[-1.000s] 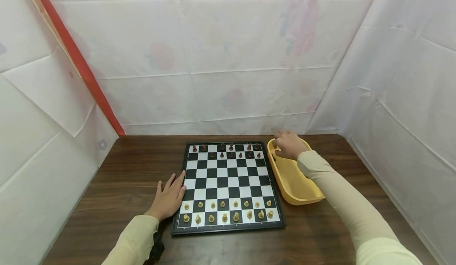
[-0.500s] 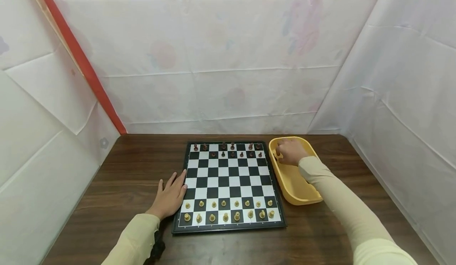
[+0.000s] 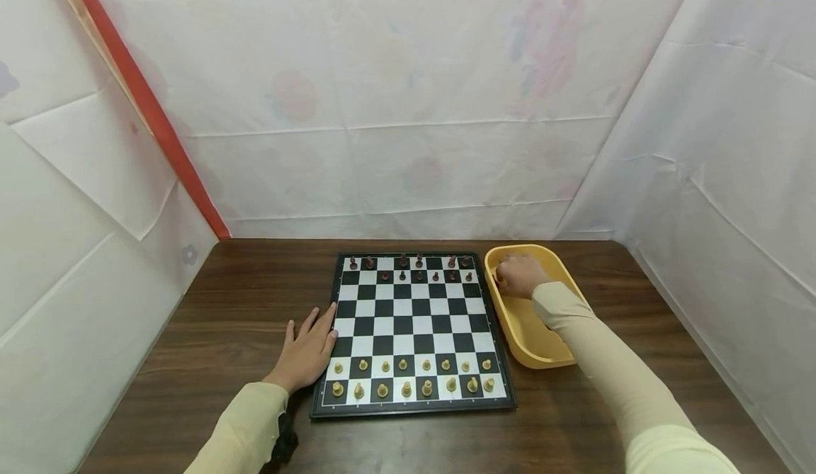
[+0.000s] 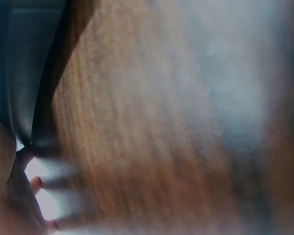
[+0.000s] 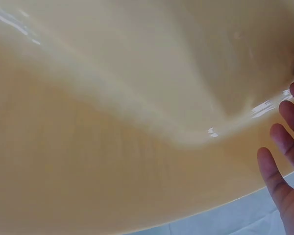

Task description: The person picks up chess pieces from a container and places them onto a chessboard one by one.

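Note:
A black-and-white chessboard (image 3: pixel 408 318) lies on the dark wooden table (image 3: pixel 242 297). Dark pieces (image 3: pixel 418 268) stand on its two far rows and light pieces (image 3: pixel 408 378) on its two near rows. My left hand (image 3: pixel 311 343) lies flat on the table, fingers straight, touching the board's left edge (image 4: pixel 19 73). My right hand (image 3: pixel 510 275) reaches down into the far end of a yellow tub (image 3: pixel 535 357) just right of the board. The right wrist view shows the tub's inner wall (image 5: pixel 112 122) and my fingers (image 5: pixel 279 171) stretched toward a small dark thing at the frame's edge; the fingertips are hidden.
White sheeting walls the table in at the back, left and right, with a red strip (image 3: pixel 146 105) along the left corner. Bare wood shows left of the board, along the near edge and right of the tub.
My right hand has dropped from the tub's far rim down into the tub. The left hand and the pieces on the board have stayed put.

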